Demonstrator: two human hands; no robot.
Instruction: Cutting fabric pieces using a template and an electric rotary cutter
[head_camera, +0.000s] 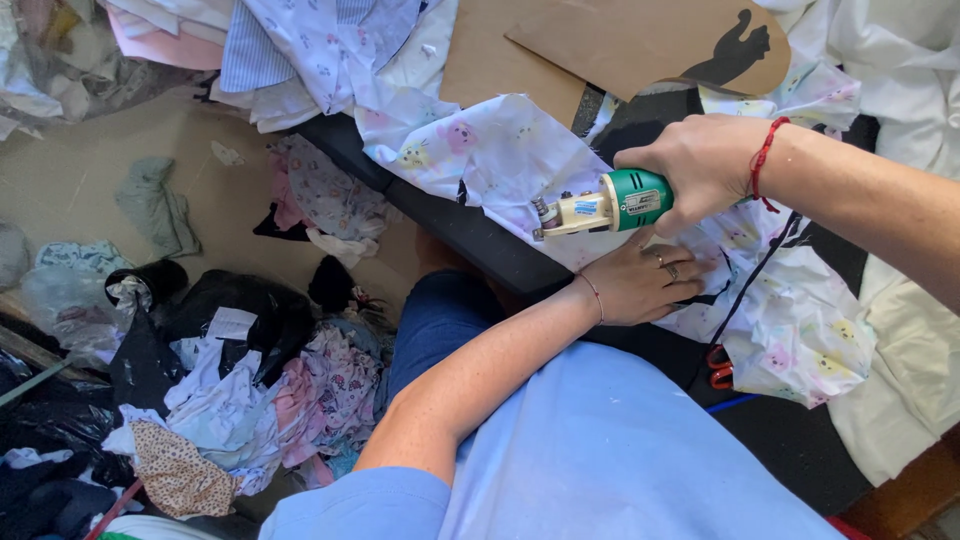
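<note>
Mid-cut: right hand (705, 160) fingers wrap the green electric fabric cutter (600, 203), left hand (645, 285) fingers spread flat on printed fabric (500, 150) just beneath; the next move seems to call for steady guiding.

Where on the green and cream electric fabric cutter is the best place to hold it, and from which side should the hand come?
Grip the green and cream electric fabric cutter around its round green barrel, coming from above and behind, as the right hand does. The barrel is thick and cylindrical, while the blade sits at the cream front end, so the fingers stay away from it. The left hand lies flat on the white printed fabric.
</note>
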